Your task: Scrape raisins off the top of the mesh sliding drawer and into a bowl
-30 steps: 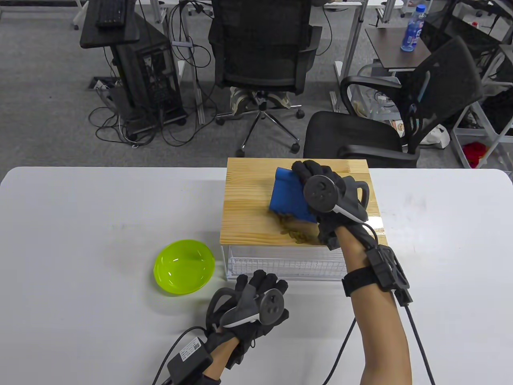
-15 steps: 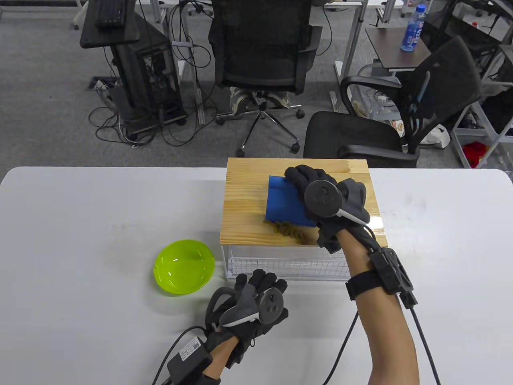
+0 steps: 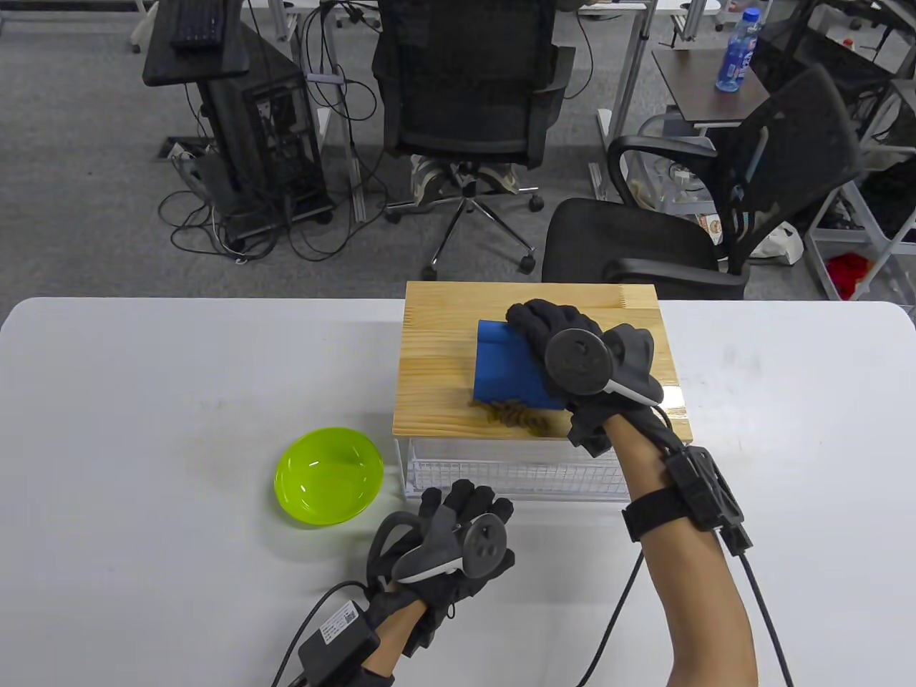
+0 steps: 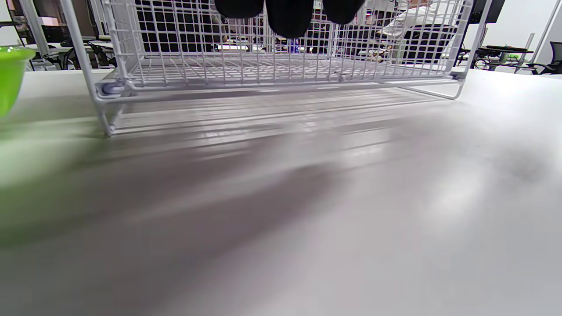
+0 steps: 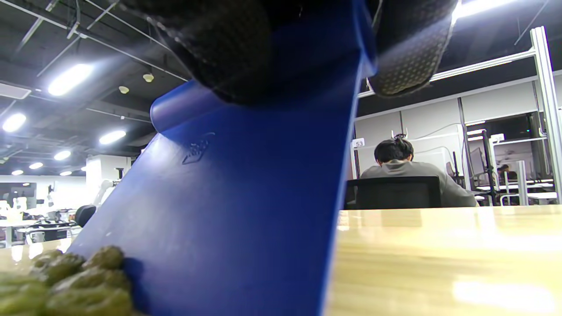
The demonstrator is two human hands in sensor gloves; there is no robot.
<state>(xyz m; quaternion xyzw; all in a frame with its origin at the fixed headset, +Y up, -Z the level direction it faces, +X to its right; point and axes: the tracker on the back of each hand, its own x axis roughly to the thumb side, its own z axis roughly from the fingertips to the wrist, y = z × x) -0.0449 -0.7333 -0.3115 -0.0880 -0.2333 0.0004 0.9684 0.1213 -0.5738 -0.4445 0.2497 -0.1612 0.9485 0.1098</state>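
Observation:
A white mesh drawer (image 3: 501, 469) with a wooden top (image 3: 436, 358) stands mid-table. My right hand (image 3: 565, 343) grips a blue scraper (image 3: 504, 365), its lower edge against a pile of raisins (image 3: 512, 415) near the top's front edge. In the right wrist view the scraper (image 5: 246, 210) fills the frame, with the raisins (image 5: 66, 281) heaped at its base. A lime-green bowl (image 3: 329, 476) sits on the table left of the drawer. My left hand (image 3: 461, 515) rests on the table before the drawer, fingers relaxed, holding nothing; its fingertips (image 4: 287, 15) show before the mesh (image 4: 281, 48).
The white table (image 3: 143, 401) stretches to both sides. Behind it stand two black office chairs (image 3: 465, 93), a computer tower with cables (image 3: 265, 143), and a side table with a bottle (image 3: 737, 50). A person sits at a far desk in the right wrist view.
My right hand has drawn the blue scraper left and toward the front edge, gathering the raisins into a tighter pile. My left hand and the bowl have not moved.

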